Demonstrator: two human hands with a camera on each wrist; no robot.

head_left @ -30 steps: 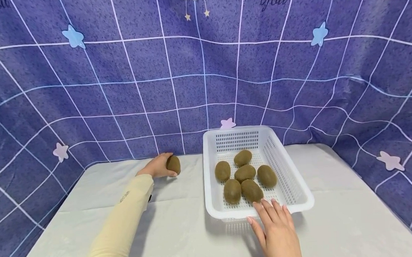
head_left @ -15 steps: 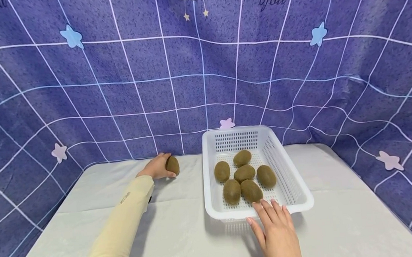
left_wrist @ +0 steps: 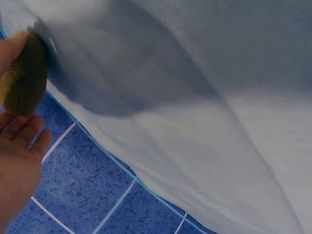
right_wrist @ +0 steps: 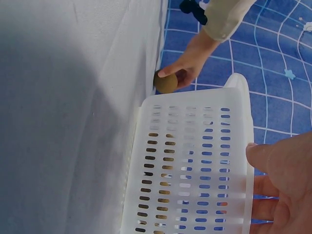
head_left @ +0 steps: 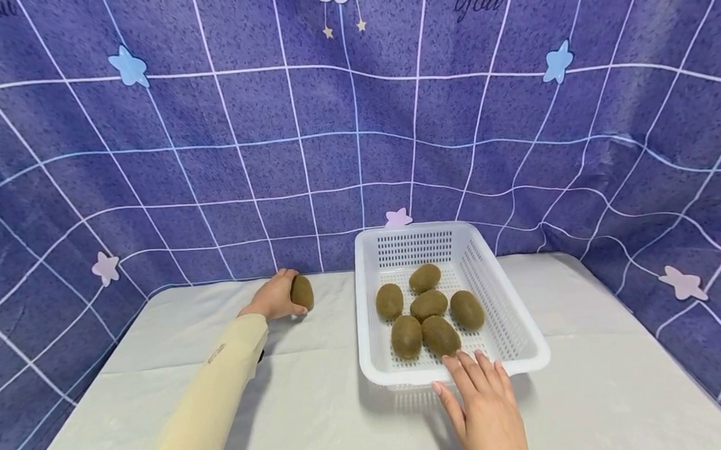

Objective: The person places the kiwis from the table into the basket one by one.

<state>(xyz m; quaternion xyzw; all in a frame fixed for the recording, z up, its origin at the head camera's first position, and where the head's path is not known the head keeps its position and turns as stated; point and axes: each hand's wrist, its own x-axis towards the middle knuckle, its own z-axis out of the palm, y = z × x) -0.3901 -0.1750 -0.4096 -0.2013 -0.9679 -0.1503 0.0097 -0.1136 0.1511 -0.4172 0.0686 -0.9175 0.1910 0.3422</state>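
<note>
At the back left of the table, my left hand (head_left: 275, 296) holds a brown kiwi (head_left: 302, 292) between thumb and fingers. In the left wrist view the kiwi (left_wrist: 27, 75) is close to the white cloth, thumb above it and fingers below; whether it touches the cloth I cannot tell. A white plastic basket (head_left: 525, 332) stands right of the middle, with several kiwis (head_left: 429, 304) lying loose inside. My right hand (head_left: 488, 411) holds its near rim, fingers over the top and thumb outside; in the right wrist view, fingertips show through the slots of the basket (right_wrist: 195, 100).
A white cloth (head_left: 323, 409) covers the table. Behind and at both sides hangs a blue grid-patterned curtain (head_left: 383, 105) with stars, close to the table's back edge. The basket's far end stands near that curtain.
Hardly anything differs. My left hand keeps the kiwi at the same spot, and my right hand stays on the basket's rim. Only the head view shifts slightly.
</note>
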